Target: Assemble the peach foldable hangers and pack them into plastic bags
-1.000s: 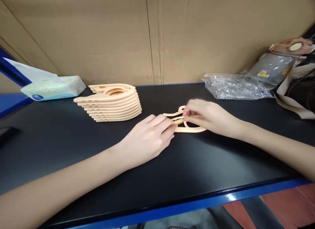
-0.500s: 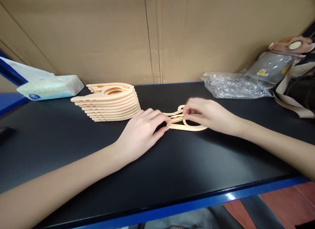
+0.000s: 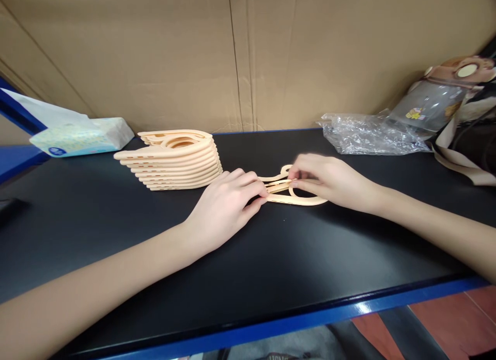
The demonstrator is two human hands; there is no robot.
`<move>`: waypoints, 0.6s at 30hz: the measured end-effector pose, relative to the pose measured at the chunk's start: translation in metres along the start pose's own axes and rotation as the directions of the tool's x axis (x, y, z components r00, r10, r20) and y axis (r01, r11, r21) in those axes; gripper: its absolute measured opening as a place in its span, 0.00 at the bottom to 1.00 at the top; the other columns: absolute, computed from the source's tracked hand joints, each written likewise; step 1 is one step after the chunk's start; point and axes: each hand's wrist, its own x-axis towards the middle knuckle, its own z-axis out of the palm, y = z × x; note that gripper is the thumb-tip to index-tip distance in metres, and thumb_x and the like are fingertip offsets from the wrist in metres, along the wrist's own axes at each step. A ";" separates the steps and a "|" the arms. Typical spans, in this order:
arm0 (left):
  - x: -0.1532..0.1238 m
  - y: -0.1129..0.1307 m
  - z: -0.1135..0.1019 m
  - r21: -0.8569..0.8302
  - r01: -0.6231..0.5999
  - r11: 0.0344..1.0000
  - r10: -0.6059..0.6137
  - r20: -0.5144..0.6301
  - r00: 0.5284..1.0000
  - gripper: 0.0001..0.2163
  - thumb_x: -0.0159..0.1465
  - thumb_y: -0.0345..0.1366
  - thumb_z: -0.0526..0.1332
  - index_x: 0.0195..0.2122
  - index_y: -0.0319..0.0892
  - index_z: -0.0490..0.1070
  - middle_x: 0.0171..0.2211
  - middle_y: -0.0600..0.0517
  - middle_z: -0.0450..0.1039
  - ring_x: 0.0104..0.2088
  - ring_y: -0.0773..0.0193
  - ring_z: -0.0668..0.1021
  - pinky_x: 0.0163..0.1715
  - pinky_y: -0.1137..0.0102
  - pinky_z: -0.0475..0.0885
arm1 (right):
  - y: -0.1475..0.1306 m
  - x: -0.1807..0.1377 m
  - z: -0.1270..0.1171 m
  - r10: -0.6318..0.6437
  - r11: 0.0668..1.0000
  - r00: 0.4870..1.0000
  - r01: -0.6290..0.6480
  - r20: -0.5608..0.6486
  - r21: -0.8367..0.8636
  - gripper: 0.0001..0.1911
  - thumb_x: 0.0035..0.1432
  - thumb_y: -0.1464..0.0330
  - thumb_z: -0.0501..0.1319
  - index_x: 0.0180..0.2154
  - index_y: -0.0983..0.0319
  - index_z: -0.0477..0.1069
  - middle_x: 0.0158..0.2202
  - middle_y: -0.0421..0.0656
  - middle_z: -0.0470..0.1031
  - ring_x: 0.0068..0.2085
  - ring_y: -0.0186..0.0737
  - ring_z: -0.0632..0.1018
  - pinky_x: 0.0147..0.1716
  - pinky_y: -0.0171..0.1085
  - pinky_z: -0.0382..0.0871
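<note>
A peach plastic folding hanger [image 3: 291,194] lies on the black table [image 3: 271,277] between my hands. My left hand [image 3: 227,205] pinches its left end with fingers closed. My right hand [image 3: 329,182] grips its right part near the hook, fingers pressed together on it. To the left, a stack of several folded peach hangers [image 3: 174,161] rests on the table, just beyond my left hand.
A tissue pack [image 3: 77,137] lies at the far left. A crumpled clear plastic bag [image 3: 368,135] and a grey bottle with a cartoon lid [image 3: 437,99] sit at the back right. A cardboard wall [image 3: 248,55] stands behind. The table's blue front edge [image 3: 310,318] runs near me.
My left hand slid a little left along the hanger, then closed back on its end. The right hand has kept its hold.
</note>
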 end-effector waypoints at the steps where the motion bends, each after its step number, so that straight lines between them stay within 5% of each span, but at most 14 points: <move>1: 0.000 0.000 0.000 0.002 0.000 1.000 0.000 0.000 1.000 0.07 0.69 0.31 0.55 0.36 0.41 0.73 0.36 0.51 0.76 0.35 0.62 0.73 0.35 0.68 0.67 | 0.000 0.000 0.000 -0.002 1.000 1.000 0.002 0.000 0.000 0.04 0.63 0.67 0.57 0.34 0.59 0.68 0.35 0.41 0.72 0.34 0.37 0.72 0.33 0.35 0.64; 12: -0.001 0.001 0.001 -0.024 0.020 1.000 -0.020 0.001 1.000 0.04 0.68 0.32 0.59 0.41 0.42 0.72 0.36 0.53 0.75 0.34 0.63 0.72 0.33 0.69 0.65 | -0.004 0.000 0.000 -0.011 1.000 0.998 0.009 -0.069 -0.029 0.04 0.62 0.69 0.59 0.33 0.59 0.70 0.33 0.40 0.73 0.35 0.37 0.72 0.34 0.36 0.64; 18: -0.001 0.004 -0.002 -0.015 -0.014 1.000 0.012 -0.143 0.990 0.11 0.69 0.39 0.58 0.49 0.39 0.68 0.45 0.47 0.73 0.42 0.59 0.73 0.41 0.65 0.68 | -0.010 -0.002 0.000 -0.165 0.986 0.970 0.164 -0.177 -0.020 0.04 0.63 0.69 0.58 0.35 0.59 0.70 0.34 0.43 0.75 0.37 0.41 0.74 0.36 0.40 0.65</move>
